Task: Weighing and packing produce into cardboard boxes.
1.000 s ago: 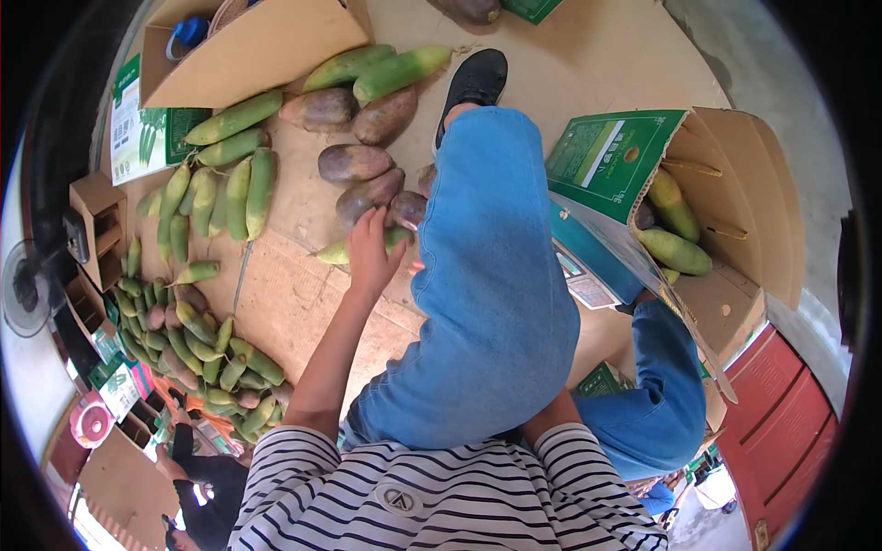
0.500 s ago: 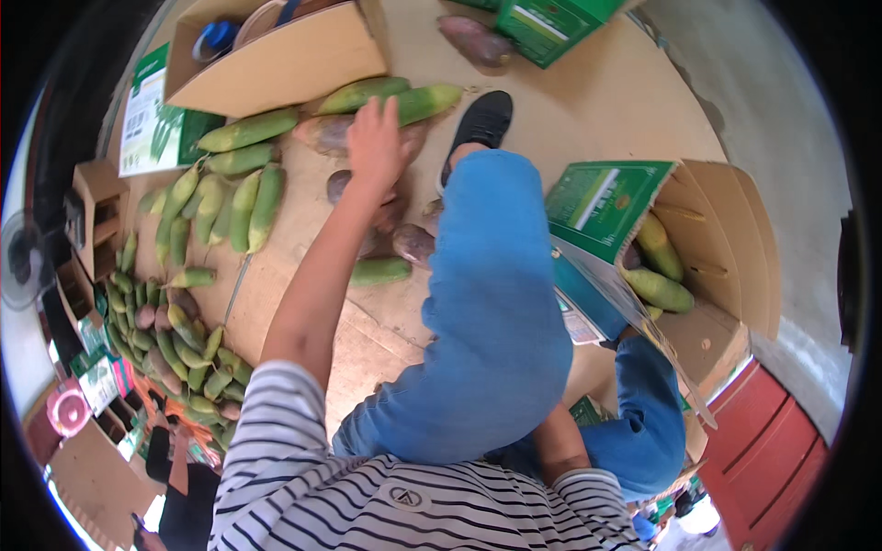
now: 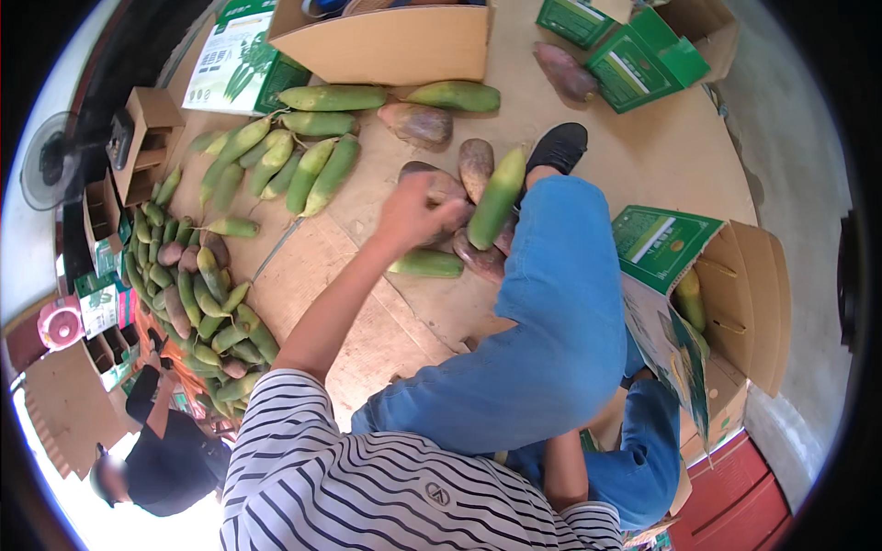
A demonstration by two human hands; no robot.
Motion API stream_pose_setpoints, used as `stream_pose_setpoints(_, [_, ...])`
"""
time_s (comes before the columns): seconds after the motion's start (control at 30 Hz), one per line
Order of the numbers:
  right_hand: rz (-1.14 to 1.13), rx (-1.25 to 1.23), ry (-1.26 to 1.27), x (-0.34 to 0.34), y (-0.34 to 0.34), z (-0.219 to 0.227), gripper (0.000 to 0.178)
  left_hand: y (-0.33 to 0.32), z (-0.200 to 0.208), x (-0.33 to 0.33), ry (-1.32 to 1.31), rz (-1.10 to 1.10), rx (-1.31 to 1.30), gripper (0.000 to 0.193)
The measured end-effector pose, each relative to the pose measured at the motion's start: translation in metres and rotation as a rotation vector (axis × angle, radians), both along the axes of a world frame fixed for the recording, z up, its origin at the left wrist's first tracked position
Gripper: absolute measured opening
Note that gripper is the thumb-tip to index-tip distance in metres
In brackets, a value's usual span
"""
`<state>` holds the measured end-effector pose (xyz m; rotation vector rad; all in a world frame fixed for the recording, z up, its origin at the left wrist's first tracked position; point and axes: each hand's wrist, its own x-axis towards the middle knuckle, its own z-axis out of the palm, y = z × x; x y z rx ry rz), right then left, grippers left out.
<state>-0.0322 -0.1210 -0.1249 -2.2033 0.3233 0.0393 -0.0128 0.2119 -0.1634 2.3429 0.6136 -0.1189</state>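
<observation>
My left hand (image 3: 421, 213) reaches down to the cardboard floor, its fingers curled round a purple-skinned radish (image 3: 446, 186); motion blurs the grip somewhat. Just right of my thumb a green radish (image 3: 498, 197) leans across several purple radishes, among them one upright (image 3: 476, 168) and one lower down (image 3: 478, 255). Another green radish (image 3: 427, 264) lies flat below my wrist. My right forearm (image 3: 564, 468) passes down behind my raised knee, which hides the right hand.
Green radishes (image 3: 312, 174) lie in rows at left, beside a big heap (image 3: 197, 303). An open carton (image 3: 381, 46) stands ahead; a green carton (image 3: 648, 60) is far right. Another carton (image 3: 730, 285) holding radishes stands beside my knee (image 3: 574, 239). A person (image 3: 170, 450) in black is at lower left.
One green radish has gone from the row by the open carton onto the purple radishes near my shoe. My left hand has come back nearer to me, onto a purple radish. The view has shifted.
</observation>
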Motion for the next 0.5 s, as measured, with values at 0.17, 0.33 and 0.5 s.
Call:
stream_pose_setpoints(0.17, [-0.031, -0.027, -0.103, -0.007, 0.015, 0.052, 0.037, 0.152, -0.090, -0.083, 0.054, 0.243, 0.420, 0.051])
stream_pose_setpoints(0.33, [0.528, 0.313, -0.803, 0.008, 0.066, 0.149, 0.032, 0.273, -0.159, -0.166, 0.266, 0.630, 0.201, 0.055])
stream_pose_setpoints(0.5, [0.978, -0.137, -0.455, 0.013, 0.068, 0.180, 0.030, 0.241, -0.130, -0.141, 0.291, 0.690, -0.041, 0.059])
